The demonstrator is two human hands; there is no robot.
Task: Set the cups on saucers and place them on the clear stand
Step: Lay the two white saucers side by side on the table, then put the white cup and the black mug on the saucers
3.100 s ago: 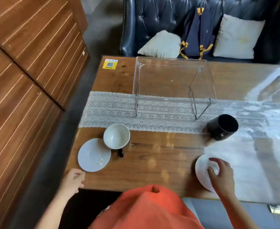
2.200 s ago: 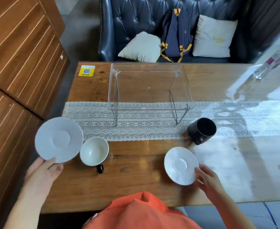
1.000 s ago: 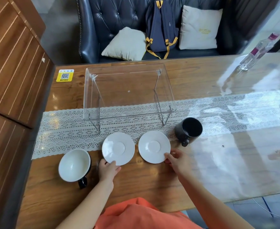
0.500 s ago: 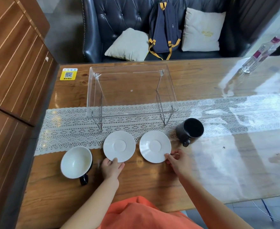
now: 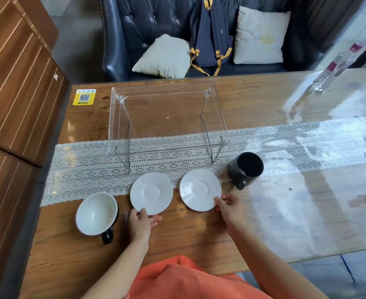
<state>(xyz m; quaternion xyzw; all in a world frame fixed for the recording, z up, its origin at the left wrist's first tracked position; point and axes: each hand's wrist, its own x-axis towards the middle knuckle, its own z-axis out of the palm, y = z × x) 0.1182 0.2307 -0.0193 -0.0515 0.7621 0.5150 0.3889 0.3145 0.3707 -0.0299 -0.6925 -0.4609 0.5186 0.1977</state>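
Note:
Two white saucers lie side by side on the wooden table in front of the clear stand. My left hand pinches the near rim of the left saucer, thumb on top. My right hand holds the near right rim of the right saucer. A cup, white inside and black outside, stands empty to the left of the left saucer. A black mug stands to the right of the right saucer, its handle toward me. Nothing is on top of the stand.
A white lace runner crosses the table under the stand's front legs. A clear bottle stands at the far right. A yellow sticker sits at the far left corner. Behind the table are a dark sofa with cushions and a backpack.
Both saucers came from the table's left and near edges to the spot in front of the stand. Over the last second the hands stay on their rims, almost still.

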